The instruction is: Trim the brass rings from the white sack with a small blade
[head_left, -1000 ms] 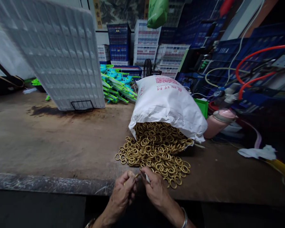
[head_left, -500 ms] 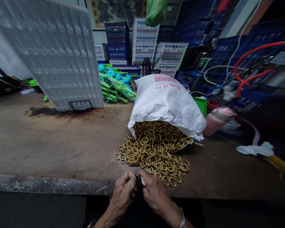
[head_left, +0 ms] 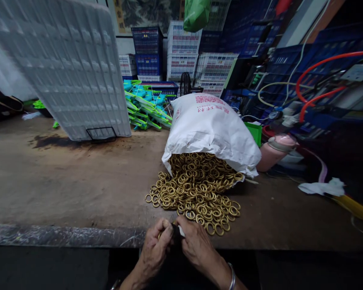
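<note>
My left hand (head_left: 157,241) is closed at the table's front edge, with a brass-coloured ring (head_left: 159,235) partly showing between its fingers. Close beside it, my right hand (head_left: 196,243) is also closed, gripping a small white object (head_left: 181,230) that is mostly hidden by the fingers. Something dark spans the narrow gap between the hands, too unclear to name. Just beyond them lies a heap of brass-coloured rings (head_left: 193,195), spilling from the open mouth of a white woven sack (head_left: 211,133).
A ribbed translucent panel (head_left: 75,72) stands upright in a black wire holder (head_left: 101,133) at the left. Green and turquoise plastic pieces (head_left: 148,104) lie behind the sack. To its right are a pink bottle (head_left: 276,151) and a white cloth (head_left: 322,187). Stacked crates (head_left: 184,48) line the back.
A ring showed between the fingertips of both hands a second ago; now only part of one shows, in my left hand. The view has shifted slightly.
</note>
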The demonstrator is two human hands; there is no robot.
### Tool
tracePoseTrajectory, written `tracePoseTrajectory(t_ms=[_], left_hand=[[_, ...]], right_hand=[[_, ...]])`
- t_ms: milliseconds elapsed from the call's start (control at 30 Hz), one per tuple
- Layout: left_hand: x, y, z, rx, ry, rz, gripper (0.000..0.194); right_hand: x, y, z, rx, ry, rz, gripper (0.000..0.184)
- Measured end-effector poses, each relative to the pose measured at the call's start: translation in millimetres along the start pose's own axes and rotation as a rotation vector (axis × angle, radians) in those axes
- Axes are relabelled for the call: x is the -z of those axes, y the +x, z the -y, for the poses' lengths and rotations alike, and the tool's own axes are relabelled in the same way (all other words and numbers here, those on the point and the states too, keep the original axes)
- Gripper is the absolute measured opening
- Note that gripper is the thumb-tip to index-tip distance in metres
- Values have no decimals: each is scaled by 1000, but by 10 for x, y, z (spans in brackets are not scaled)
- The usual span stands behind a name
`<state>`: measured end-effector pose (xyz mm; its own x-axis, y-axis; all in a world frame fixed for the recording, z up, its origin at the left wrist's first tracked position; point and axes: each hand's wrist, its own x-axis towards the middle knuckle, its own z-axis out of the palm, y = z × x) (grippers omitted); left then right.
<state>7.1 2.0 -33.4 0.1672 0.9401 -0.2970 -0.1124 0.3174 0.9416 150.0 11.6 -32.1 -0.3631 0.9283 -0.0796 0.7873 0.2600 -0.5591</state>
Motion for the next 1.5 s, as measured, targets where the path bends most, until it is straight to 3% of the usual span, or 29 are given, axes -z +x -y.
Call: tracePoseTrajectory(t_ms=[200, 267, 433, 567, 767, 1067, 1200, 1300, 1500], left_hand=[[-17, -169, -82, 127, -44, 33, 41], [-20, -237, -134, 61, -100, 78, 39], [-10, -158, -190, 326, -375, 125, 36], [-3, 5, -143, 311, -460, 203, 33], [-33, 52, -144, 330, -490, 218, 24], [-49, 120, -103, 428, -579, 211, 32], [-83, 142, -79, 406, -589, 171, 29], [-120, 173, -103, 379, -570, 203, 25], [-108, 229, -131, 320, -608, 218, 17]], right_hand=[[97, -84, 45, -105, -81, -10, 38], [162, -125, -13, -176, -108, -49, 36], [305, -310, -391, -362, -77, -254, 27], [363, -471, -721, -484, -106, -445, 14], [356, -538, -809, -527, -175, -426, 17], [389, -469, -865, -553, -194, -428, 12], [450, -354, -862, -502, 3, -532, 10], [450, -203, -710, -412, 260, -576, 11], [312, 7, -260, -373, 842, -325, 15]])
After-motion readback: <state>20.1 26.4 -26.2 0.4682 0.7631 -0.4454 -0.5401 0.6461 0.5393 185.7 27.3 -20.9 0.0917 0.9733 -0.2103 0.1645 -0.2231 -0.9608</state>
